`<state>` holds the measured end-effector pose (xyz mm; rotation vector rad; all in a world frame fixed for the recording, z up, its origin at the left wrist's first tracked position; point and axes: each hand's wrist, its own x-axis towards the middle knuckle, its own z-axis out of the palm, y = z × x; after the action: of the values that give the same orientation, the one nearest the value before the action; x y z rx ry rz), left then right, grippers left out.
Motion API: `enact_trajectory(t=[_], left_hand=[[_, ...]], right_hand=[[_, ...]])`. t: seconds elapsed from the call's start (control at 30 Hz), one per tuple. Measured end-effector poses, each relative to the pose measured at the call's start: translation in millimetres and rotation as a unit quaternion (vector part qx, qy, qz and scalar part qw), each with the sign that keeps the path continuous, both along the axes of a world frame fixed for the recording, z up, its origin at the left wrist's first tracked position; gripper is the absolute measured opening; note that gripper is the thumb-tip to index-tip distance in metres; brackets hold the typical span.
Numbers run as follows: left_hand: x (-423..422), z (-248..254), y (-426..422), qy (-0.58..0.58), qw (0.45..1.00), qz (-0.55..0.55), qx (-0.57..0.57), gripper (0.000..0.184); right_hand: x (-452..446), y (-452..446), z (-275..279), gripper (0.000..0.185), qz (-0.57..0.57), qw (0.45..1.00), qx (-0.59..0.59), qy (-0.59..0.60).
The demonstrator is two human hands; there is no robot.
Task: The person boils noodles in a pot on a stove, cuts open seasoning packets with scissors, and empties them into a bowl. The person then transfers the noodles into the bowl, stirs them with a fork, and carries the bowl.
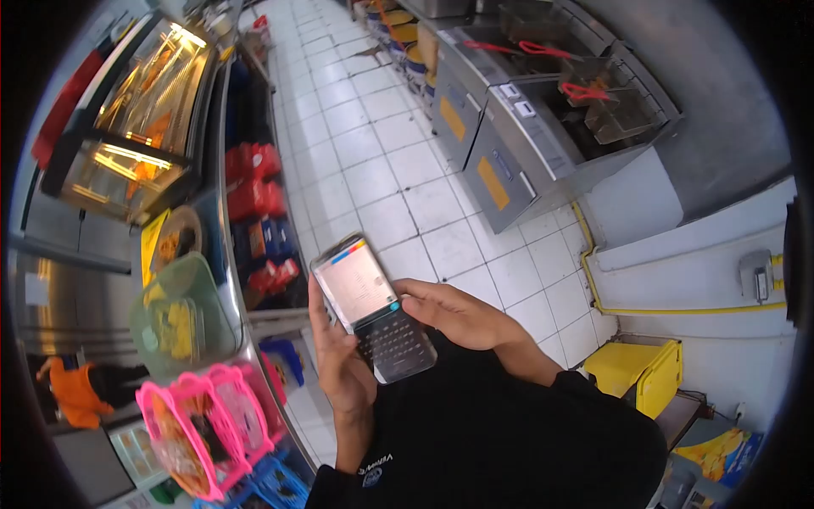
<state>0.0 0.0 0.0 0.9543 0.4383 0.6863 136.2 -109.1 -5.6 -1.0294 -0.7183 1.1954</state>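
A smartphone [366, 293] is held tilted in front of my chest. Its lit screen shows a pale page in the upper part and a dark on-screen keyboard below. My left hand [339, 369] is wrapped round the phone's left edge, with the thumb by the keyboard. On the other side, my right hand [454, 312] grips the right edge, its thumb near a round teal button on the screen. The fingers behind the phone are hidden.
At left, a steel counter [242, 327] bears a lit display case [144, 127], a green tub [225, 318] and a pink basket [242, 433]. Fryers [509, 127] with red-handled baskets stand right of the tiled floor [381, 161]. A yellow bin [657, 382] is lower right.
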Motion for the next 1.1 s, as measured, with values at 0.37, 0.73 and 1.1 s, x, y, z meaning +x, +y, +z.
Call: enact_trajectory(t=[0.37, 0.73, 1.1], left_hand=[[140, -31, 163, -0.089, 0.975, -0.079, -0.186, 0.064], [301, -32, 303, -0.076, 0.950, -0.217, -0.209, 0.073], [480, -45, 429, -0.003, 0.974, -0.177, -0.140, 0.073]], right_hand=[[140, 123, -38, 0.011, -0.144, 0.985, -0.080, -0.050], [272, 220, -94, 0.027, -0.223, 0.927, -0.245, -0.178], [583, 225, -216, 0.026, -0.689, 0.702, -0.175, 0.050]])
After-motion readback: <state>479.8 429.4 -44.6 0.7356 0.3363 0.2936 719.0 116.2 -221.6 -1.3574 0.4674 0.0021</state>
